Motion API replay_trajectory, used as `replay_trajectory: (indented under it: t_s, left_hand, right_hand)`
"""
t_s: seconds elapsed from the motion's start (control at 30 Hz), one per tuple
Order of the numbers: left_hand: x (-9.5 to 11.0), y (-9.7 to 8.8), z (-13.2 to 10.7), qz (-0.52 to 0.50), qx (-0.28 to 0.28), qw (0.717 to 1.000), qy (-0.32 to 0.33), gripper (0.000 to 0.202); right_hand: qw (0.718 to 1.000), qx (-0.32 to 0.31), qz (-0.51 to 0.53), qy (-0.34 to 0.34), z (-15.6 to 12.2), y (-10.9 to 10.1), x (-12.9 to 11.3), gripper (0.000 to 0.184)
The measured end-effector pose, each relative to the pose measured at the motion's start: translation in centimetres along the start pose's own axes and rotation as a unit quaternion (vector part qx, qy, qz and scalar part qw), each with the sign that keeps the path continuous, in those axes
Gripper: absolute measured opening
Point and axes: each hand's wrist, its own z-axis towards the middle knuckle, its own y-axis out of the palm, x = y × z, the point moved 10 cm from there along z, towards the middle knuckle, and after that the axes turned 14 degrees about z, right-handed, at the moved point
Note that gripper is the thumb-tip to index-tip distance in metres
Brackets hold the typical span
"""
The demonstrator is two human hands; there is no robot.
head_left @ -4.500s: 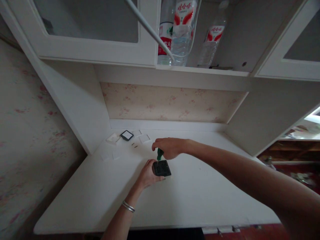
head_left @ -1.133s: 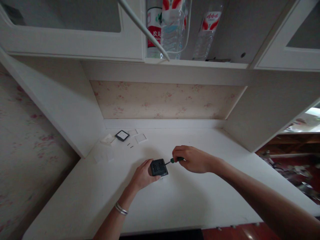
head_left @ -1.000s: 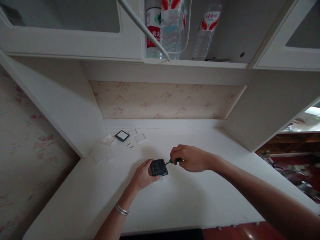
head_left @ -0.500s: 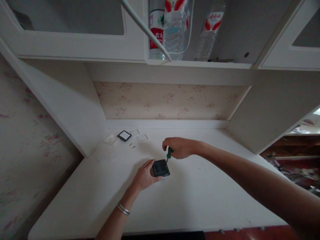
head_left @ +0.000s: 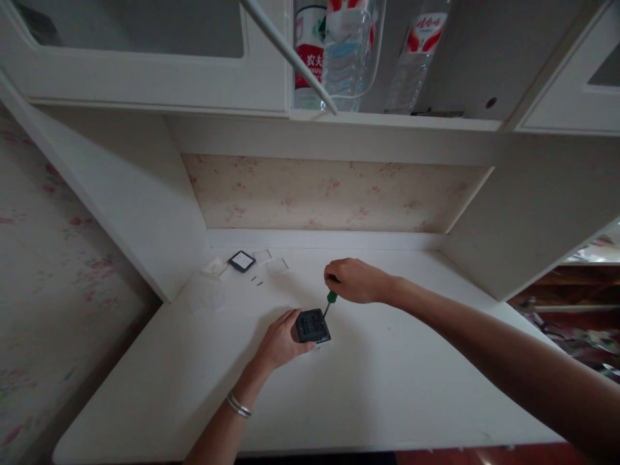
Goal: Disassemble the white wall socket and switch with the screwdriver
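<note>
My left hand (head_left: 279, 342) grips a small black square plastic housing (head_left: 311, 326) by its left and near edges, over the white desk. Its molded, recessed side faces up. In my right hand (head_left: 357, 280) is a screwdriver (head_left: 332, 297) with a green handle, the fingers closed round it. The shaft slants down to the housing's right edge; whether the tip touches it I cannot tell. Behind my left hand, two small dark screw-like pieces (head_left: 257, 281) lie on the desk. A black-framed square piece with a white face (head_left: 241, 261) rests farther back.
Clear frames (head_left: 277, 266) and thin transparent pieces (head_left: 207, 297) lie at the desk's back left. Overhead, a shelf holds plastic bottles (head_left: 417, 55), and a white rod (head_left: 290, 55) hangs in front. White side panels (head_left: 527, 213) flank the desk (head_left: 416, 381).
My right hand has shifted slightly right, and the screwdriver's tip has moved from over the housing to its right edge. My left hand and the housing are nearly unmoved. The view has tilted slightly.
</note>
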Motion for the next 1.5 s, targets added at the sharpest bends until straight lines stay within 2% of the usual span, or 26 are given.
replay_trajectory:
  t_s: [0.23,0.5,0.73,0.97,1.3,1.5]
  left_hand:
    - [0.2,-0.2,0.0,0.001,-0.001,1.000,-0.002,0.078]
    - [0.3,-0.4,0.0,-0.015,0.005,1.000,0.002,0.076]
    - [0.2,-0.1,0.0,-0.009,-0.005,1.000,-0.003,0.077]
    - [0.0,0.1,0.1,-0.005,-0.012,1.000,-0.009,0.078]
    - [0.2,-0.4,-0.1,-0.012,0.012,1.000,-0.010,0.077]
    - [0.2,-0.2,0.0,-0.008,0.003,1.000,-0.012,0.077]
  right_hand:
    - [1.000,-0.012,0.010,-0.006,-0.3,1.5,0.2,0.024]
    - [1.000,-0.002,0.014,0.003,-0.2,0.8,0.5,0.024]
    - [1.000,-0.011,0.017,0.003,-0.4,1.4,0.7,0.024]
    - [1.000,0.002,0.024,0.000,-0.6,0.8,0.7,0.024]
    - [1.000,-0.011,0.023,0.004,-0.7,0.9,0.4,0.025]
    - [1.000,-0.015,0.008,0.004,-0.7,1.3,0.5,0.026]
